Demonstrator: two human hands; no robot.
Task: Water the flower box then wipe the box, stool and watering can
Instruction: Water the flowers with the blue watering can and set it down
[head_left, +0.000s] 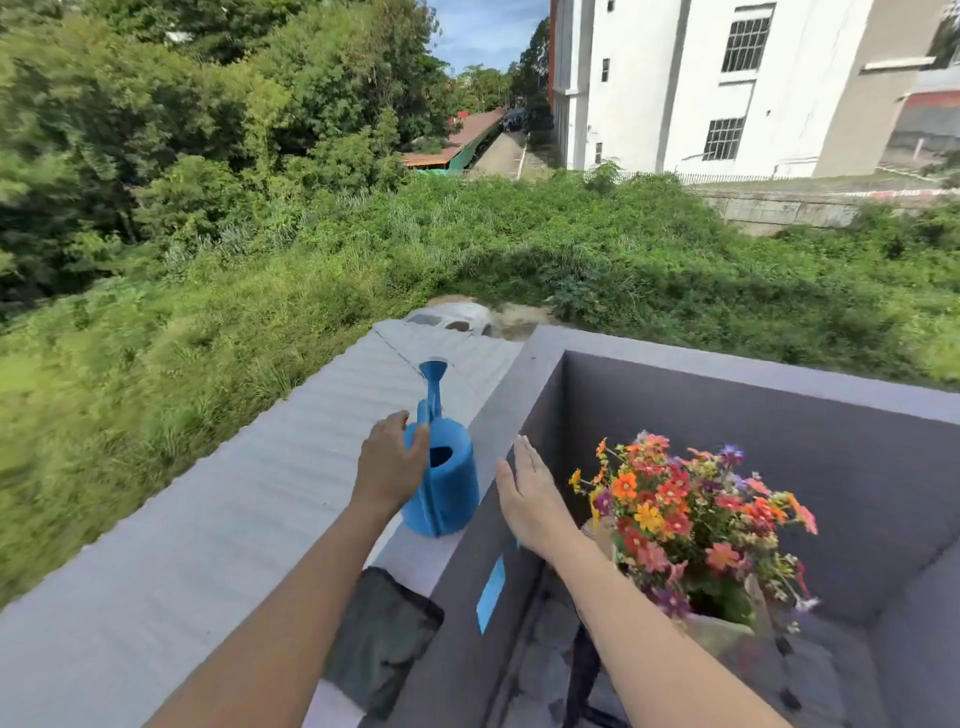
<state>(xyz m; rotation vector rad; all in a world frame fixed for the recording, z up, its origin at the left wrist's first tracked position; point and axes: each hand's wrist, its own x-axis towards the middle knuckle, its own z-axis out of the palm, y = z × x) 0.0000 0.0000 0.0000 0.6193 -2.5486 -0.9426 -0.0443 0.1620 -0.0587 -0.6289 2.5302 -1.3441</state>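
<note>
Head view: A blue plastic watering can (447, 486) is seen standing upright on the flat top of a grey concrete parapet ledge (415, 558), with its spout directed away from the camera towards the corrugated grey roof (322, 415) beyond the ledge. The left hand (389, 465) is placed against the left side of the can, fingers spread and curved round the body near the base of the spout; a full closed grip is not shown. The right hand (530, 499) is held open and flat, fingers extended together, in the air just to the right of the can and above the inner grey wall; nothing is held in it and the can is not touched by it. A dark green-grey folded cloth (382, 639) is laid on the ledge nearer the camera, under the left forearm. A strip of light blue tape (491, 592) is fixed to the inner face of the wall. To the right, below the right forearm, a bunch of orange, red, yellow and purple flowers (685, 514) is seen rising from a pale container (719, 636), whose shape is largely hidden by the blooms. What the container stands on cannot be told. Dense green vegetation and a white building are visible beyond the roof
</note>
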